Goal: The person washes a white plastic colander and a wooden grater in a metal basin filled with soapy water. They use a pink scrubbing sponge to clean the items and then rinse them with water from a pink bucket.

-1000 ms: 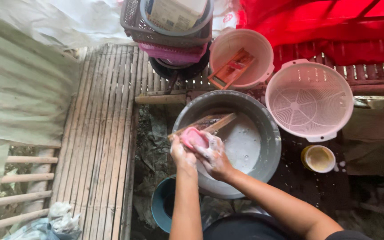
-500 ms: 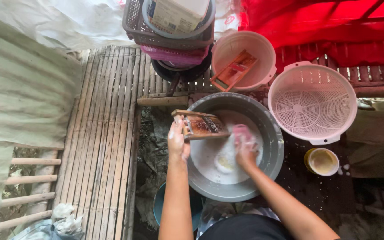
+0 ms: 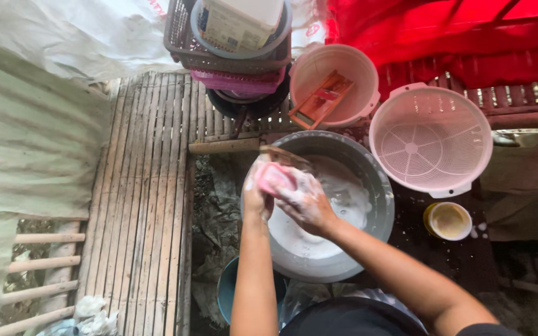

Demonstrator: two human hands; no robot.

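Seen from above, two bare forearms reach up from the bottom edge toward a large grey metal basin (image 3: pixel 378 186) holding soapy white water. The left hand (image 3: pixel 258 194) is raised at the basin's left rim, its fingers curled around something flat whose brown end (image 3: pixel 281 154) pokes out above the hands. The right hand (image 3: pixel 306 202), coated in suds, closes over a pink sponge (image 3: pixel 273 177) and presses it against what the left hand grips. Both hands meet over the left part of the basin, wrists bent inward.

The gripped thing is mostly hidden by the sponge, foam and fingers, so its kind cannot be told. The person's body is cut off at the bottom edge, showing only dark clothing.

Just beyond the basin stands a pink plastic bucket (image 3: pixel 362 74) with an orange-red grater-like tool (image 3: pixel 320 99) leaning inside. To its right sits a pale pink round colander (image 3: pixel 431 140), touching the basin's rim. A small yellow bowl (image 3: pixel 448 220) lies near the basin's right side. A stack of baskets (image 3: pixel 185 50) at the top is partly cut off. A slatted bamboo floor (image 3: pixel 138 199) runs along the left.
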